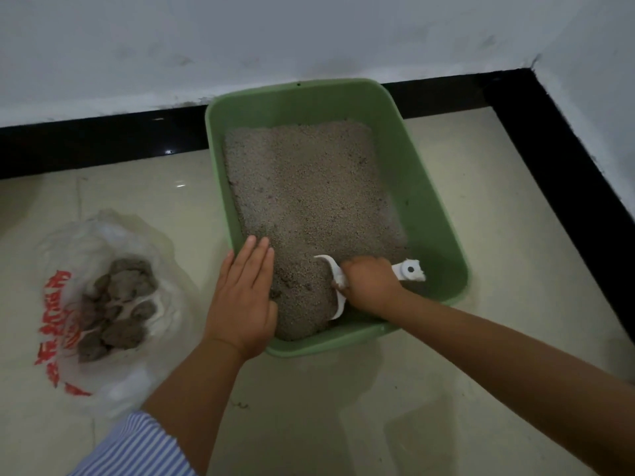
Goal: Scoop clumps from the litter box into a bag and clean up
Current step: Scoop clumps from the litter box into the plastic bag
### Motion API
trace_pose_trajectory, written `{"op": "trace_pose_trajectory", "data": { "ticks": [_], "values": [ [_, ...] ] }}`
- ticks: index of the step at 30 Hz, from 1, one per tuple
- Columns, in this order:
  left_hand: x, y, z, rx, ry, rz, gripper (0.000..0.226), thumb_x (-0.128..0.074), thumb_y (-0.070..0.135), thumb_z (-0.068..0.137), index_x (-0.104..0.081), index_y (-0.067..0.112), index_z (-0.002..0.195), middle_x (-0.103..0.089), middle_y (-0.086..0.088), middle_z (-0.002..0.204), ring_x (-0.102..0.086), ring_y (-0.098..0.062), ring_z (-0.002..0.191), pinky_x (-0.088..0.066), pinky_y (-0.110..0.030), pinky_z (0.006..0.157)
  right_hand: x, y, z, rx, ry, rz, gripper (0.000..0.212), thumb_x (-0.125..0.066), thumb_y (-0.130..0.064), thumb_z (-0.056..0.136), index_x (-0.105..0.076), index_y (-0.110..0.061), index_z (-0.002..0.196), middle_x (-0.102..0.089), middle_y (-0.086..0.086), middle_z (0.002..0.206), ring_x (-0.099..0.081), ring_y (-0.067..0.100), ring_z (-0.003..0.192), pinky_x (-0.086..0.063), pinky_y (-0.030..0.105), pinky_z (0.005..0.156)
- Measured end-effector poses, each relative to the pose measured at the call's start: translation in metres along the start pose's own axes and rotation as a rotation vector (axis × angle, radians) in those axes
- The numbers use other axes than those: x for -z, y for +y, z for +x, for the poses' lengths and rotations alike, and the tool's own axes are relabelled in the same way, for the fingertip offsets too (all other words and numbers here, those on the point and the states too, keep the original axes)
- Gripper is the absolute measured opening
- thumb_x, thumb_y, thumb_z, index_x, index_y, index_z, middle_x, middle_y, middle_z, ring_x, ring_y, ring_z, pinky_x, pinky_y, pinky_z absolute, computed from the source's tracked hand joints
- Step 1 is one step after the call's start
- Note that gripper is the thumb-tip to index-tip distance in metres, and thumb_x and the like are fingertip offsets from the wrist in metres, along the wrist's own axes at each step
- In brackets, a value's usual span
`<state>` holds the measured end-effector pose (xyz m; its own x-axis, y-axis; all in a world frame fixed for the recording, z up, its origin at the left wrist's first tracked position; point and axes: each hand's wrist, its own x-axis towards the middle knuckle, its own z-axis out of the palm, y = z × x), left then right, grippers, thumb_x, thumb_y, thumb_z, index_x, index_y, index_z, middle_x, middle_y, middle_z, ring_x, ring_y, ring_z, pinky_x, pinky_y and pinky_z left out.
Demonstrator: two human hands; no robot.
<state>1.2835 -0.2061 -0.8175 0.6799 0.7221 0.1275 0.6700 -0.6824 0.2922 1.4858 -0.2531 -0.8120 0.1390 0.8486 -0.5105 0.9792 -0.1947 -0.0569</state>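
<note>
**Scoop working the near end of the box**

Pale floor tiles meet a dark skirting in a corner. At nine o'clock a plastic bag lies spread wide, clumps already inside, handy for tipping. The left hand rests flat, grip released, steadying the green litter box. At five o'clock inside it, the right hand clenches the white scoop, dug into the litter.

We count one green litter box, one white scoop, one plastic bag. Two hands: left hand, right hand. Clumps in bag: too piled to count.
</note>
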Motion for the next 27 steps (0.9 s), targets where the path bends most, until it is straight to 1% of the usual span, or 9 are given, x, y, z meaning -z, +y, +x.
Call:
{"op": "trace_pose_trajectory", "data": {
  "ticks": [6,10,13,14,18,21,23,25,27],
  "values": [
    [-0.002,0.0,0.0,0.022,0.02,-0.014,0.068,-0.034,0.02,0.067,-0.037,-0.007,0.13,-0.046,-0.029,0.135,-0.026,-0.032,0.129,-0.005,-0.03,0.112,0.003,0.001,0.004,0.043,0.04,0.164,0.035,-0.044,-0.033,0.095,-0.062,-0.003,0.096,-0.064,0.015,0.105,-0.058,0.029,0.097,-0.041,0.032,0.081],
    [-0.004,0.001,-0.001,0.064,0.069,-0.022,0.058,-0.033,0.022,0.085,-0.034,-0.012,0.132,-0.041,-0.033,0.137,-0.023,-0.033,0.13,-0.003,-0.027,0.113,0.007,0.002,0.004,0.055,0.033,0.254,0.025,-0.045,-0.03,0.095,-0.054,-0.01,0.084,-0.063,0.018,0.104,-0.058,0.03,0.096,-0.038,0.032,0.077],
    [-0.005,0.001,-0.001,0.074,0.085,-0.026,0.057,-0.031,0.025,0.09,-0.031,-0.012,0.133,-0.038,-0.034,0.138,-0.021,-0.033,0.131,-0.001,-0.025,0.114,0.007,0.003,0.005,0.024,-0.012,0.346,0.028,-0.043,-0.029,0.096,-0.048,-0.011,0.076,-0.059,0.021,0.097,-0.055,0.03,0.092,-0.037,0.032,0.074],
    [-0.006,0.001,-0.002,0.075,0.089,-0.023,0.057,-0.031,0.025,0.09,-0.03,-0.012,0.133,-0.038,-0.034,0.139,-0.021,-0.033,0.131,0.0,-0.024,0.114,0.008,0.002,0.004,0.009,-0.022,0.399,0.029,-0.042,-0.03,0.097,-0.048,-0.011,0.076,-0.057,0.021,0.096,-0.054,0.03,0.091,-0.036,0.032,0.073],
    [-0.007,0.002,-0.003,0.111,0.109,-0.028,0.058,-0.03,0.024,0.09,-0.034,-0.016,0.132,-0.038,-0.035,0.138,-0.021,-0.033,0.131,-0.002,-0.026,0.112,0.011,0.002,0.003,-0.055,0.014,0.581,0.034,-0.043,-0.029,0.097,-0.056,0.003,0.103,-0.058,0.021,0.103,-0.054,0.031,0.096,-0.039,0.033,0.078],
    [-0.008,0.002,-0.004,0.129,0.113,-0.026,0.059,-0.03,0.025,0.09,-0.036,-0.017,0.132,-0.038,-0.034,0.139,-0.02,-0.032,0.131,-0.001,-0.025,0.112,0.012,0.006,0.001,-0.101,0.104,0.616,0.028,-0.043,-0.03,0.097,-0.051,-0.007,0.083,-0.05,0.01,0.083,-0.048,0.023,0.081,-0.033,0.028,0.068],
    [-0.009,0.001,-0.004,0.137,0.119,-0.032,0.059,-0.03,0.025,0.09,-0.036,-0.017,0.132,-0.038,-0.033,0.139,-0.02,-0.031,0.131,-0.001,-0.024,0.112,0.016,0.011,-0.002,-0.185,0.159,0.653,0.031,-0.041,-0.031,0.097,-0.048,-0.012,0.075,-0.051,0.006,0.078,-0.048,0.022,0.08,-0.032,0.027,0.067],
    [-0.01,0.001,-0.004,0.135,0.127,-0.033,0.059,-0.03,0.025,0.09,-0.038,-0.017,0.131,-0.039,-0.033,0.139,-0.02,-0.031,0.131,-0.003,-0.024,0.111,0.02,0.02,-0.004,-0.276,0.211,0.667,0.032,-0.04,-0.033,0.097,-0.058,-0.008,0.09,-0.061,0.013,0.092,-0.056,0.029,0.088,-0.038,0.031,0.072],
    [-0.011,0.001,-0.004,0.136,0.131,-0.035,0.059,-0.03,0.024,0.09,-0.039,-0.017,0.131,-0.04,-0.033,0.138,-0.021,-0.031,0.13,-0.007,-0.028,0.111,0.025,0.026,-0.009,-0.337,0.264,0.655,0.038,-0.04,-0.034,0.097,-0.06,-0.003,0.105,-0.063,0.017,0.106,-0.058,0.033,0.098,-0.043,0.035,0.079]
  ]
}}
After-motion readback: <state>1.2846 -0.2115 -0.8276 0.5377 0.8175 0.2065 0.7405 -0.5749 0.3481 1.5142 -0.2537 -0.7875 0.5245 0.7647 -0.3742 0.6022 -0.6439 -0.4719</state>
